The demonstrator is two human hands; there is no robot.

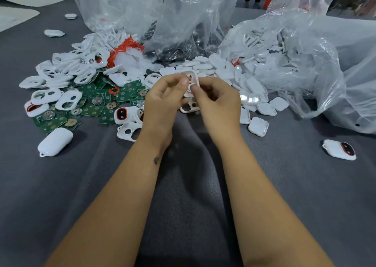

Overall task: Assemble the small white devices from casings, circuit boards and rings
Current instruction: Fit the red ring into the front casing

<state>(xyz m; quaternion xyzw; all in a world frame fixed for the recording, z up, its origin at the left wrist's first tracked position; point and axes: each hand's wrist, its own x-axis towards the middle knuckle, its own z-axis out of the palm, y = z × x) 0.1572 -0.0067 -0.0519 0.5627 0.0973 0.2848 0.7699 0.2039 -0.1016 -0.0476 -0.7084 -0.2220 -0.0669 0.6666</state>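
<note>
A small white plastic casing with two openings [192, 81] is held upright above the grey cloth-covered surface [183, 185], pinched between both hands. The left hand [162, 101] has its fingers [184, 81] curled, thumb tip pressed on the casing's left edge. The right hand [217, 101] has its fingers [194, 88] curled too, thumb tip touching the casing's lower right side. Whether an orange ring sits inside it is hard to tell; a reddish trace shows at the bottom edge.

Directly under the fingers lies another white casing frame [190, 107] on the surface. Left of the fingers spreads a heap of green circuit boards with round metal contacts [97, 104], and beyond that a pile of white open casing fronts [67, 67] with a tangle of orange rings [124, 48]. Right of the fingers lie many closed white casing backs [234, 73], spilling from clear plastic bags [295, 53]. Near the left wrist sits a white device with an orange-rimmed dark window [124, 115]; a similar finished device [339, 149] lies well apart to the right, and a plain white rounded shell [55, 141] lies far to the left.
</note>
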